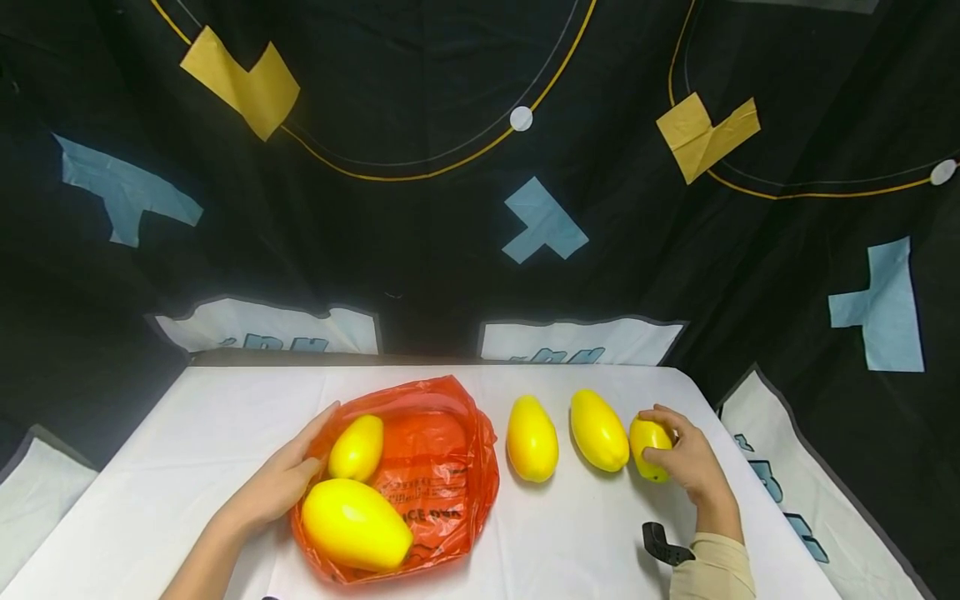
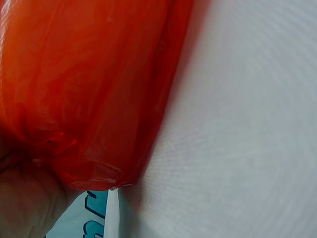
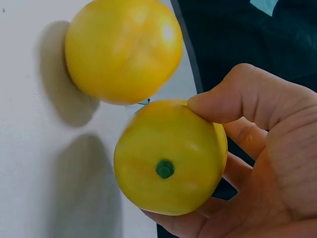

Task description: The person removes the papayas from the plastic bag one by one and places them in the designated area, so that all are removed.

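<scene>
A red plastic bag (image 1: 427, 433) lies with its mouth open toward me, left of the table's middle. Inside it rest two yellow fruits, a smaller one (image 1: 357, 448) above a large oblong one (image 1: 356, 525). My left hand (image 1: 277, 479) grips the bag's left rim; in the left wrist view the red film (image 2: 99, 89) bunches beside the thumb. On the right, my right hand (image 1: 693, 462) holds a yellow fruit (image 3: 168, 158) between thumb and fingers. Its end with a small green stem (image 3: 165, 169) faces the right wrist camera, and its shadow falls on the tablecloth.
Two more oblong yellow fruits, one (image 1: 532, 439) beside the bag and another (image 1: 598, 429) left of my right hand, lie on the white tablecloth (image 1: 570, 542). A black strap piece (image 1: 663, 546) sits by the right wrist. Behind the table hangs a dark patterned curtain (image 1: 420, 250).
</scene>
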A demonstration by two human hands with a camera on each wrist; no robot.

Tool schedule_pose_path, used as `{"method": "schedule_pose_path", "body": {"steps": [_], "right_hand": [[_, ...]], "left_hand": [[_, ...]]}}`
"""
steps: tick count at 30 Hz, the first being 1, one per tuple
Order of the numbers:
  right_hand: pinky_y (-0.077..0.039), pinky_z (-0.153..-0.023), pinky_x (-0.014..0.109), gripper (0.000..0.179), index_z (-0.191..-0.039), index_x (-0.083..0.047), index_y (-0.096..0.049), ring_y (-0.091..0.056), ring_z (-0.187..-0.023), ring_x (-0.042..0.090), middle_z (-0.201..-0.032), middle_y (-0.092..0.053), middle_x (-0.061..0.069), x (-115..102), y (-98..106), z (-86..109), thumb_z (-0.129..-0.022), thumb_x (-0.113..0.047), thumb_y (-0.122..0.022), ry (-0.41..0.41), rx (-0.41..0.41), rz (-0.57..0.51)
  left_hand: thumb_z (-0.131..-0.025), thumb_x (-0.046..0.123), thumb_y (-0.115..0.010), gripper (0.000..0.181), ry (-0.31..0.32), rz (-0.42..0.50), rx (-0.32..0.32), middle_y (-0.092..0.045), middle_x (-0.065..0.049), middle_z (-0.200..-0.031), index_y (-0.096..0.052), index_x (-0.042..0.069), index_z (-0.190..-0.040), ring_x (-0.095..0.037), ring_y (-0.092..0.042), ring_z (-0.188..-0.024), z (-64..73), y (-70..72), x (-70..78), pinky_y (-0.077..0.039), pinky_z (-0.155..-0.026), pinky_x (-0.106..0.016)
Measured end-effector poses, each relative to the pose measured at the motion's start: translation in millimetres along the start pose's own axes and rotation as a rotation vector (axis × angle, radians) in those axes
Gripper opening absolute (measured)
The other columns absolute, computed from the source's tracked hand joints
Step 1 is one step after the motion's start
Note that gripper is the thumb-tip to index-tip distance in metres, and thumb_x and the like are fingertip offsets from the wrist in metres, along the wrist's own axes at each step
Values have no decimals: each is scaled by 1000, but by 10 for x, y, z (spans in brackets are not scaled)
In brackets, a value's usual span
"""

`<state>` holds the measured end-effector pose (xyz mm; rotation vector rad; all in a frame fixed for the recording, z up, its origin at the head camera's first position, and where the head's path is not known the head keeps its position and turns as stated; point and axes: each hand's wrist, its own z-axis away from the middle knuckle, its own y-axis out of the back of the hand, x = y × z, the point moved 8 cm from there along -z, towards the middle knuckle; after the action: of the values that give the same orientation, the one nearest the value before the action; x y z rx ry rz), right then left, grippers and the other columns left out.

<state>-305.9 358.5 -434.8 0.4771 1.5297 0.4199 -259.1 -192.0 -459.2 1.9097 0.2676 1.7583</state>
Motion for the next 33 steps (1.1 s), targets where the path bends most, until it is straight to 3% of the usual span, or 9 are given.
{"method": "schedule_pose_path", "body": {"steps": [14,33], "right_hand": [[-13,-112,65,62,-133,-1,-54,-12,-144,45,-157,-23,20,186,-86,-58,-74,4,-68,-63,-21,-8],[-18,-111,67,66,-138,-5,-51,-15,-142,47,-159,-20,18,163,-76,-53,-76,-6,-73,-91,-16,52]], "left_hand": [[-96,0,-39,71,1,-1,1,-14,-11,-162,-14,24,-158,-42,-11,-145,4,-1,16,-10,-109,-70],[-95,0,-40,72,16,5,0,-15,-9,-162,-15,27,-158,-41,-12,-145,6,-1,4,-11,-109,-69]]}}
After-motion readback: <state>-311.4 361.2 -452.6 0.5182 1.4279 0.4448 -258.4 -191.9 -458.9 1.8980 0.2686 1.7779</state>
